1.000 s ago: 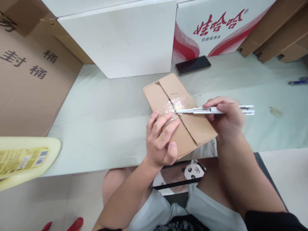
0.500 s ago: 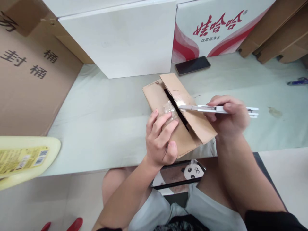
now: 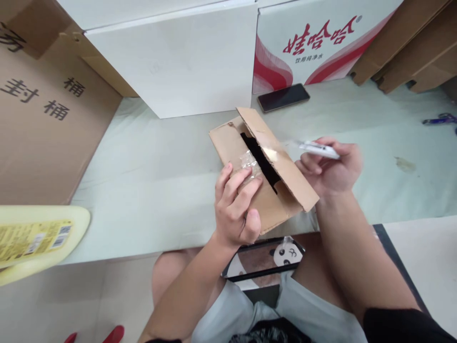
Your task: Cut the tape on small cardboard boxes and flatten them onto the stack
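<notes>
Steadying small cardboard carton (image 3: 269, 202) at near edge of tabletop (image 3: 153, 176); can't tell how much of its base is supported. Left hand (image 3: 235, 205) is on the carton's left flap (image 3: 226, 140), fingers spread flat, not clenched, fingertips at crumpled clear tape (image 3: 248, 159). Right flap (image 3: 282, 164) tilted up, dark gap between the two, contents not readable. Right hand (image 3: 330, 166) grasps white utility knife (image 3: 319, 149) just right of the carton. Blade end motion-blurred over the right flap; contact can't be confirmed.

Around the carton: black smartphone (image 3: 283, 97) flat, just beyond it. White box (image 3: 174, 66) beyond and left, red-and-white drinking-water carton (image 3: 317, 43) beyond and right, behind the phone. Yellow bottle (image 3: 39, 238) with printed label well left of it. Blue pen-like item (image 3: 439, 120) well right.
</notes>
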A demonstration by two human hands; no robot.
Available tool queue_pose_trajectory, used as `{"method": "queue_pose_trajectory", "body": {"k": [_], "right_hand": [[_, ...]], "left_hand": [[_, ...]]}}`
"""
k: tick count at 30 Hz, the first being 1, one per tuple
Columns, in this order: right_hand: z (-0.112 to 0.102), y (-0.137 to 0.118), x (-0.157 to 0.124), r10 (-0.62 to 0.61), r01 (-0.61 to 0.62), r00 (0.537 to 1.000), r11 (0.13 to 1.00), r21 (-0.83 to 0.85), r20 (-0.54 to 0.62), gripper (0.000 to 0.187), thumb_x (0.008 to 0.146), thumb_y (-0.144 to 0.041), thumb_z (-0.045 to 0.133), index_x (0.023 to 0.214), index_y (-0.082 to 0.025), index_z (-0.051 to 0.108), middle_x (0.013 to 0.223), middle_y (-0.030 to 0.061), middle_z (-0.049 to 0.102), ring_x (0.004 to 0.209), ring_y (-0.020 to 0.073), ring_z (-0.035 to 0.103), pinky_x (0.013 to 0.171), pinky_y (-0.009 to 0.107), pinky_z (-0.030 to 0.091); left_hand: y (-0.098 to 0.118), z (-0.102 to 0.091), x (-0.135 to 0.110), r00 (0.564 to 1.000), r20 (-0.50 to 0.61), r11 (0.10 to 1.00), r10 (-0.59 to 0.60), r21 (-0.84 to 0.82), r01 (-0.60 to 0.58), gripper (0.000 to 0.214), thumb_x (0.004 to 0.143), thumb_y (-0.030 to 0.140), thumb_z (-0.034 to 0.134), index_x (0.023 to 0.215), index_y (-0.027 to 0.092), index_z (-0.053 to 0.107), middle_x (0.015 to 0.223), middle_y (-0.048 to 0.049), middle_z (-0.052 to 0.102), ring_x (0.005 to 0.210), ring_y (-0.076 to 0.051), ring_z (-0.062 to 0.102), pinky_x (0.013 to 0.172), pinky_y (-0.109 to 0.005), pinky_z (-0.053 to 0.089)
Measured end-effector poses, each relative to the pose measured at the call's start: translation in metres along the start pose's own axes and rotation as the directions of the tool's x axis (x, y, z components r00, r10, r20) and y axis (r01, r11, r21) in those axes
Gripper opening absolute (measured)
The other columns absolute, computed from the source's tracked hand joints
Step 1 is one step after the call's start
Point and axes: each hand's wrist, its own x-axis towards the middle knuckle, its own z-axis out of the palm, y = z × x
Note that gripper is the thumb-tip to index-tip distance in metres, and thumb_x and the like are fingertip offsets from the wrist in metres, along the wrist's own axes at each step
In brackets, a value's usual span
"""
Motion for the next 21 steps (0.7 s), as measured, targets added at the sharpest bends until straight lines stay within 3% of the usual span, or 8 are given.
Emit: {"method": "queue_pose_trajectory", "body": {"k": [2, 5, 8, 11, 13, 16, 19, 21], "right_hand": [[-0.006, 0.010, 0.009, -0.015, 0.016, 0.990, 1.000, 0.009, -0.139, 0.020, 0.073, -0.043, 0.063, 0.084, -0.026, 0.064, 0.061, -0.0049, 0.054, 0.040, 0.0097, 0.039, 0.038, 0.025, 0.028], [-0.011, 0.022, 0.011, -0.161, 0.067, 0.957, 0.933, -0.355, -0.240, 0.022, 0.080, -0.038, 0.067, 0.097, -0.025, 0.063, 0.082, -0.0013, 0.066, 0.055, 0.0112, 0.058, 0.048, 0.024, 0.043], [-0.015, 0.029, 0.005, -0.317, 0.227, 0.948, 0.660, -0.716, 0.009, 0.016, 0.086, -0.033, 0.066, 0.098, -0.023, 0.067, 0.100, 0.0073, 0.070, 0.083, 0.0193, 0.070, 0.072, 0.033, 0.058], [-0.020, 0.036, 0.001, -0.321, 0.407, 0.902, 0.412, -0.815, 0.288, 0.014, 0.085, -0.026, 0.063, 0.097, -0.023, 0.071, 0.118, 0.0129, 0.070, 0.106, 0.0267, 0.070, 0.088, 0.041, 0.059], [-0.025, 0.043, 0.003, -0.261, 0.439, 0.895, 0.367, -0.820, 0.362, 0.021, 0.084, -0.022, 0.060, 0.102, -0.024, 0.071, 0.127, 0.0130, 0.069, 0.116, 0.0287, 0.068, 0.095, 0.044, 0.059], [-0.031, 0.053, 0.008, -0.199, 0.455, 0.891, 0.378, -0.807, 0.409, 0.037, 0.082, -0.014, 0.054, 0.113, -0.025, 0.071, 0.137, 0.0112, 0.067, 0.128, 0.0290, 0.064, 0.107, 0.049, 0.055], [-0.032, 0.059, 0.011, -0.186, 0.488, 0.872, 0.370, -0.790, 0.452, 0.048, 0.077, -0.010, 0.049, 0.116, -0.026, 0.071, 0.145, 0.0094, 0.063, 0.135, 0.0291, 0.060, 0.119, 0.057, 0.045], [-0.029, 0.061, 0.009, -0.177, 0.515, 0.856, 0.368, -0.774, 0.485, 0.045, 0.076, -0.011, 0.050, 0.111, -0.026, 0.074, 0.142, 0.0093, 0.065, 0.135, 0.0308, 0.059, 0.119, 0.060, 0.042]], "left_hand": [[-0.002, -0.001, 0.001, 1.000, -0.002, 1.000, -0.001, -0.021, 0.001, 0.046, 0.098, 0.035, 0.031, 0.122, 0.019, 0.067, 0.118, -0.0118, 0.073, 0.118, -0.028, 0.069, 0.120, -0.055, 0.043], [-0.011, -0.006, 0.005, 1.000, 0.004, 0.999, -0.007, -0.046, 0.007, 0.044, 0.099, 0.034, 0.034, 0.125, 0.019, 0.067, 0.123, -0.0117, 0.072, 0.122, -0.029, 0.067, 0.122, -0.055, 0.040], [-0.030, -0.019, 0.008, 1.000, 0.019, 0.998, -0.006, -0.063, 0.007, 0.043, 0.101, 0.037, 0.038, 0.131, 0.022, 0.065, 0.132, -0.0107, 0.070, 0.135, -0.030, 0.060, 0.125, -0.054, 0.037], [-0.060, -0.035, 0.005, 0.992, 0.026, 0.987, -0.125, -0.097, 0.126, 0.043, 0.100, 0.046, 0.047, 0.130, 0.022, 0.066, 0.139, -0.0120, 0.066, 0.147, -0.035, 0.050, 0.124, -0.056, 0.038], [-0.081, -0.044, -0.002, 0.961, -0.007, 0.951, -0.276, -0.144, 0.272, 0.049, 0.096, 0.059, 0.053, 0.126, 0.023, 0.067, 0.134, -0.0125, 0.068, 0.134, -0.035, 0.061, 0.111, -0.051, 0.052], [-0.109, -0.049, -0.012, 0.857, -0.093, 0.830, -0.508, -0.321, 0.457, 0.057, 0.087, 0.072, 0.058, 0.115, 0.024, 0.070, 0.103, -0.0091, 0.075, 0.100, -0.029, 0.074, 0.085, -0.040, 0.062], [-0.123, -0.048, -0.017, 0.773, -0.158, 0.748, -0.614, -0.429, 0.506, 0.060, 0.088, 0.075, 0.053, 0.114, 0.025, 0.072, 0.096, -0.0083, 0.076, 0.101, -0.029, 0.075, 0.082, -0.037, 0.063], [-0.124, -0.046, -0.018, 0.787, -0.111, 0.753, -0.607, -0.396, 0.525, 0.065, 0.089, 0.077, 0.046, 0.122, 0.026, 0.070, 0.104, -0.0096, 0.077, 0.111, -0.030, 0.074, 0.086, -0.038, 0.063]]}}
